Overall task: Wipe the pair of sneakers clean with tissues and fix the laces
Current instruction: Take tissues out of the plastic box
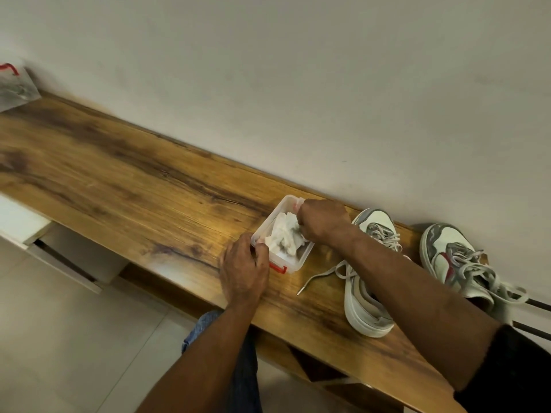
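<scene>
Wooden shelf (125,174) running along a pale wall (298,70), slanting from upper left to lower right across the head view, carrying a clear plastic box (287,259) with red clips near its middle. Holding crumpled white tissues (284,236), greyed in spots, inside that box. Left hand (243,271) gripping the near left corner of the box, thumb hooked over the rim and fingers curled against the outer wall, steadying it on the wood. Right hand (322,219) reaching over the far right rim with fingers closed downward, apparently pinching the top of the tissue wad, though the fingertips themselves lying hidden behind the knuckles. Tissues sitting directly beneath and left of those closed fingers, touching them at the wad's upper right edge. Near sneaker (368,281) resting just right of the box, white with grey panels, toe pointing at the wall, partly crossed by the right forearm, one loose lace (320,277) trailing over the wood toward the box without quite reaching it. Second sneaker (459,263) lying farther right, close to the wall, white and grey with a red streak, laces tangled and hanging off the shelf edge. Clear bag (16,87) with a red handle leaning at the far left end of the shelf, well apart from everything else. Blue denim knee (208,326) showing below the shelf edge.
</scene>
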